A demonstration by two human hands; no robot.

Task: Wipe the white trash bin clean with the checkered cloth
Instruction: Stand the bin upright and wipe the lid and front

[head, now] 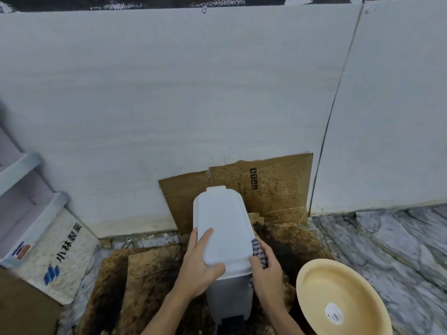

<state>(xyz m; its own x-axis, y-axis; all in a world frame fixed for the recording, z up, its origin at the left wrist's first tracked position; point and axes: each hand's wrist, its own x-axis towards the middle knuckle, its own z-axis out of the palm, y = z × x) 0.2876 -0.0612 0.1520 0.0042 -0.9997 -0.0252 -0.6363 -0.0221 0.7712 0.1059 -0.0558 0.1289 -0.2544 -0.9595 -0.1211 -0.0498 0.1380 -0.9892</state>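
While the white trash bin [225, 240] stands on stained cardboard [150, 276] at the lower centre of the frame, the left hand [198, 264] lies flat on its closed lid with fingers spread, steadying it, and the right hand [266, 269] grips the checkered cloth [260, 253] bunched against the bin's right edge. The bin looks like light, stiff, smooth plastic, likely to slide or tip unless braced from above; the cloth is soft and best held wadded in the palm.
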